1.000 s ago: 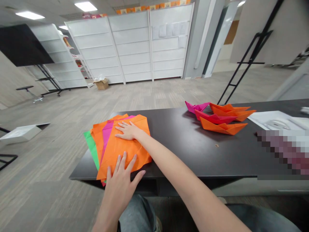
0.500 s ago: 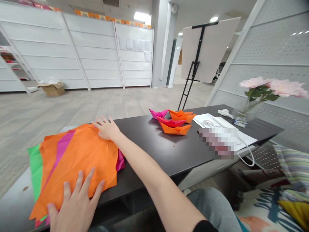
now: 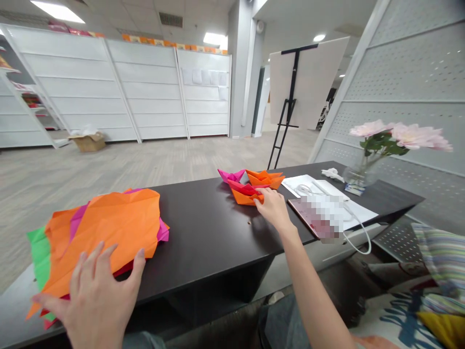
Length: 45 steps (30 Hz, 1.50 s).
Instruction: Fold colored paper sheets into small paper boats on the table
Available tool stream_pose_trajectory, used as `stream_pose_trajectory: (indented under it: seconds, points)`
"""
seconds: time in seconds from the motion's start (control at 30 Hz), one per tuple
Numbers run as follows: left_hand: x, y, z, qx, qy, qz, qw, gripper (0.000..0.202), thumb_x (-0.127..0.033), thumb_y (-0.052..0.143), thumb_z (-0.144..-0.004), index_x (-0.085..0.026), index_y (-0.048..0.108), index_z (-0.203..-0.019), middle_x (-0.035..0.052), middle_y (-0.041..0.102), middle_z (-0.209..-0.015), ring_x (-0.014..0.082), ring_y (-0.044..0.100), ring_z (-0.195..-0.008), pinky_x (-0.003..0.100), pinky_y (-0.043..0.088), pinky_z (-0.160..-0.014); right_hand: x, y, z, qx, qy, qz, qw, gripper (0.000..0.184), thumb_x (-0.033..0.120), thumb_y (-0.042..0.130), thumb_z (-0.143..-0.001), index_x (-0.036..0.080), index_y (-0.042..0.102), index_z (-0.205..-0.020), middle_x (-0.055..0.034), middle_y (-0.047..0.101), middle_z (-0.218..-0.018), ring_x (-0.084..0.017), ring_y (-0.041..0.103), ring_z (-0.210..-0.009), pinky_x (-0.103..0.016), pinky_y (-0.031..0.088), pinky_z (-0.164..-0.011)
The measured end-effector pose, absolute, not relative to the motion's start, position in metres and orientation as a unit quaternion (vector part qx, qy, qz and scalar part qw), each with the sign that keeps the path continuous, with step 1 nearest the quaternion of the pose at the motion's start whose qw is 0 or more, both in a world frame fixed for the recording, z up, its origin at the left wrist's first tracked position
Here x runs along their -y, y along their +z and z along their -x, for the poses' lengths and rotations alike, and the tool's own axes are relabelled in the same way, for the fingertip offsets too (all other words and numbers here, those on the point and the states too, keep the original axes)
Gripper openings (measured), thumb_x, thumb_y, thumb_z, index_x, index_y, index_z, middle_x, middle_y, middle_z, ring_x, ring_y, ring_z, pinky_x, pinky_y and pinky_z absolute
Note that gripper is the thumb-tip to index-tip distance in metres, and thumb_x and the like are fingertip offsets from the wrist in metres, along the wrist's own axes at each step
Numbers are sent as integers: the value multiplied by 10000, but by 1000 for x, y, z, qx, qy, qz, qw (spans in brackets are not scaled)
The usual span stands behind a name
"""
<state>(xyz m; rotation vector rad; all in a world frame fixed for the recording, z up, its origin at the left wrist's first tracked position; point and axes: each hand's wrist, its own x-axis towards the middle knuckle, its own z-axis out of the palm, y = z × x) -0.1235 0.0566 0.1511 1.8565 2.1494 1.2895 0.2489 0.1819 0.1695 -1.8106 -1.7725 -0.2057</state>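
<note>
On the left of the table lies a loose stack of paper sheets (image 3: 119, 213), mostly orange, with green, magenta and red edges showing. My left hand (image 3: 98, 286) rests over its near edge, fingers spread. Folded paper boats stand together at mid-table. My right hand (image 3: 271, 206) has its thumb and fingers closed about the right end of the front orange paper boat (image 3: 242, 198), hiding that tip. Right behind it sits a red paper boat (image 3: 241, 187); a magenta paper boat (image 3: 231, 175) and orange boats (image 3: 265, 178) stand farther back.
Right of the boats are a phone-like flat object (image 3: 308, 218), partly blurred, white paper (image 3: 363, 213) with a white cable, and a glass vase (image 3: 355, 180) of pink flowers. An easel (image 3: 290, 106) stands beyond the dark table (image 3: 196, 228).
My right hand has left the far edge of the paper stack and moved right to the front orange boat. My left hand stays at the stack, its fingers more arched. The view has shifted slightly.
</note>
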Motion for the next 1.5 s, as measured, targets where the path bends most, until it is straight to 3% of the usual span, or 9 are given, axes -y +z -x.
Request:
stream_pose_trajectory:
  seconds: [0.07, 0.17, 0.4, 0.53, 0.63, 0.73, 0.97, 1.33, 1.5]
  points:
    - [-55, 161, 109, -699, 415, -571, -113, 505, -430, 525, -893, -210, 500, -1348, 207, 536, -1411, 458, 440, -1348, 732, 190, -1099, -183, 162, -248, 666, -65, 687, 284, 223, 201, 587, -872, 202, 708, -1060, -104, 739, -1059, -285, 623, -1041, -420, 400, -924]
    - [-57, 168, 83, -638, 422, -633, -121, 339, -393, 526, -899, -188, 581, -1163, 151, 663, -1175, 359, 591, -1165, 648, 131, -1183, -180, 158, -245, 669, -45, 687, 281, 188, 170, 548, -896, 209, 730, -923, -89, 749, -1015, -260, 634, -1007, -403, 382, -903]
    - [-65, 155, 20, -538, 479, -642, 264, 327, -343, 632, -869, -220, 575, -1166, 90, 674, -1121, 265, 629, -1090, 477, 433, -1057, -125, 187, -225, 735, 79, 590, 324, 174, 216, 541, -924, 212, 714, -934, -48, 744, -979, -195, 677, -894, -323, 460, -809]
    - [-64, 152, 8, -428, 547, -569, 441, 713, -331, 761, -783, -212, 421, -1399, 165, 486, -1477, 295, 473, -1362, 446, 406, -1102, -88, 211, -202, 807, 241, 460, 280, 129, 214, 589, -894, 221, 715, -870, -17, 738, -890, -164, 655, -766, -292, 471, -732]
    - [-62, 152, 13, -334, 553, -561, 518, 529, -331, 781, -765, -191, 560, -1224, 159, 558, -1413, 316, 508, -1328, 449, 419, -1085, -74, 219, -194, 826, 317, 396, 247, 115, 215, 598, -889, 219, 706, -851, -11, 732, -843, -155, 639, -729, -283, 467, -707]
    - [-60, 147, 24, -306, 550, -536, 563, 356, -389, 772, -769, -167, 642, -1015, 116, 704, -1127, 291, 645, -1093, 403, 488, -967, -74, 219, -195, 813, 353, 389, 252, 120, 255, 597, -904, 205, 684, -839, -22, 721, -813, -155, 618, -716, -280, 454, -678]
    - [-61, 145, 30, -292, 566, -490, 596, 375, -423, 831, -694, -173, 665, -920, 34, 683, -854, 186, 631, -809, 275, 496, -763, -85, 211, -207, 758, 427, 383, 310, 308, 462, 605, -917, 186, 597, -779, -24, 620, -738, -147, 528, -669, -274, 410, -608]
    - [-52, 165, 24, -305, 573, -421, 634, 344, -333, 856, -704, -172, 618, -893, -2, 635, -849, 124, 591, -775, 210, 479, -746, -80, 210, -201, 669, 553, 386, 313, 398, 596, 506, -938, 245, 605, -1100, -31, 637, -970, -133, 534, -701, -258, 429, -600]
    - [-51, 168, 27, -296, 580, -410, 638, 298, -285, 821, -756, -179, 610, -939, 0, 649, -868, 130, 617, -819, 218, 484, -782, -79, 212, -197, 688, 510, 410, 313, 352, 460, 813, -724, 198, 619, -858, -9, 580, -877, -90, 468, -600, -249, 410, -528]
